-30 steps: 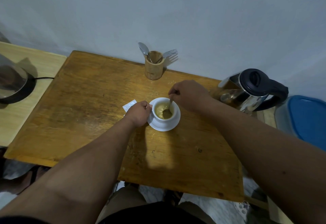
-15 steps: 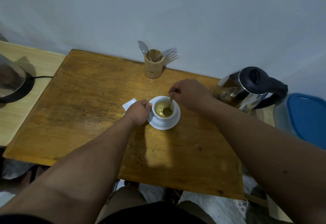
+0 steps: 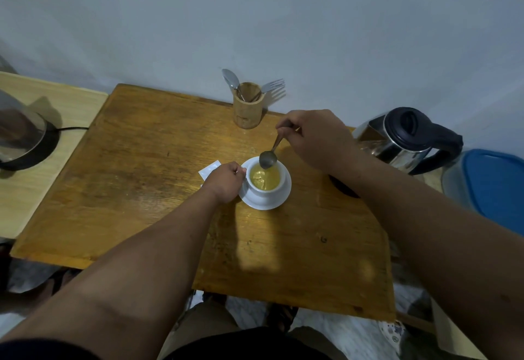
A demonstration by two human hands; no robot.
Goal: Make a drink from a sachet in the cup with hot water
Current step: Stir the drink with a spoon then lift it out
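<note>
A white cup (image 3: 269, 189) stands on a white saucer (image 3: 276, 203) in the middle of the wooden table (image 3: 141, 183). Yellowish drink (image 3: 265, 179) with pale foam fills it. My left hand (image 3: 225, 181) grips the cup's handle on its left side. My right hand (image 3: 314, 138) pinches a metal spoon (image 3: 269, 156), whose bowl hangs over the cup's far rim, out of the liquid. A white sachet (image 3: 209, 169) lies flat on the table, partly hidden behind my left hand. A steel kettle (image 3: 402, 139) with a black lid and handle sits at the right.
A wooden holder (image 3: 246, 111) with a spoon and a fork stands by the wall behind the cup. A second appliance on a black base (image 3: 22, 138) rests on a pale side table at the left. A blue-lidded container (image 3: 493, 186) is at the far right.
The spoon was down in the drink before; my right hand has lifted it up and back, clear of the liquid. My left hand stays on the cup handle.
</note>
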